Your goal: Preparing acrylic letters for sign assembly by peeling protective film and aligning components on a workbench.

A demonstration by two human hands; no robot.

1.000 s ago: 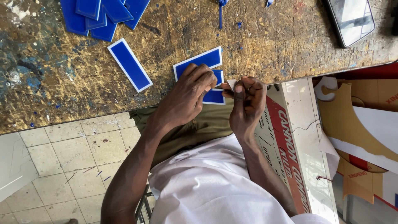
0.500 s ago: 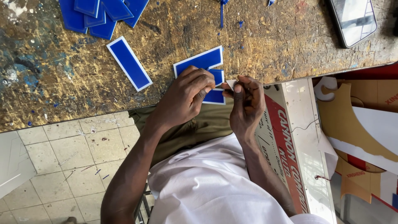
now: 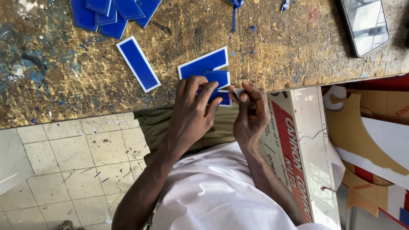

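Right now my left hand (image 3: 191,113) lies flat with fingers spread over a small blue plate (image 3: 218,80) at the near edge of the workbench (image 3: 64,85), pressing it down rather than gripping it. My right hand (image 3: 251,113) is just beside it, thumb and forefinger pinched shut on a thin pale strip (image 3: 237,91) that seems to lift off the plate's right end; I cannot tell whether it is film or tape. The plate sits between both hands, its long axis running roughly left to right along the bench edge, with the left hand on top and the right at its end. A longer blue plate (image 3: 203,64) with a white border touches it on the far side. Another bordered strip (image 3: 138,64) lies apart to the left, angled, and a heap of blue pieces (image 3: 113,15) sits at the far left. A phone (image 3: 364,25) rests well off to the right. Past the bench edge on my right stands a cardboard box (image 3: 298,149); bare bench lies beyond the plates.
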